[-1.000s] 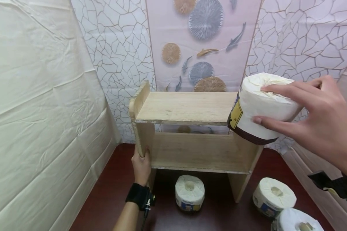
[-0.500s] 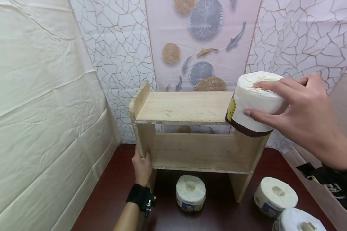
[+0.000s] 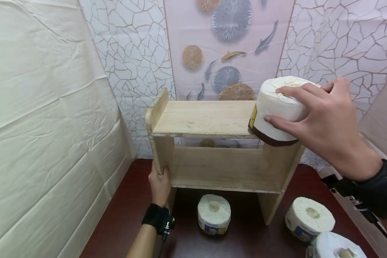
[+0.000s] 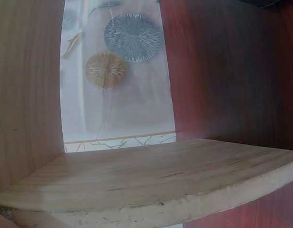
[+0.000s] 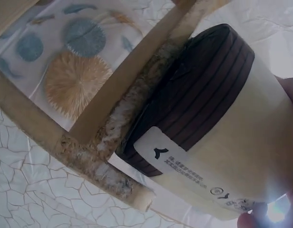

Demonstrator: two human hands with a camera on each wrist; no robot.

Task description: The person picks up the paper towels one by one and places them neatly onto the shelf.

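My right hand [image 3: 329,123] holds a wrapped toilet paper roll [image 3: 272,104], thumb on its side and fingers over its top. The roll tilts slightly at the right end of the wooden shelf's [image 3: 206,120] upper board, overlapping the front edge. In the right wrist view the roll's dark brown bottom [image 5: 203,90] lies right at the rough board edge [image 5: 132,104]. Low on the left, my left hand [image 3: 159,184] grips the shelf's side panel [image 3: 154,139]. The left wrist view shows that wooden panel [image 4: 146,185] close up; most of the hand is hidden there.
Under the lower board, toward the front, a toilet paper roll [image 3: 214,216] stands on the dark red table [image 3: 116,215]. Two more rolls, one [image 3: 309,220] behind the other [image 3: 335,247], stand at the right. A patterned backdrop [image 3: 135,71] hangs behind; cream cloth [image 3: 51,125] lines the left.
My right hand has moved left and slightly down in the head view with the toilet paper roll, bringing it over the shelf's right end. My left hand keeps its grip on the panel.
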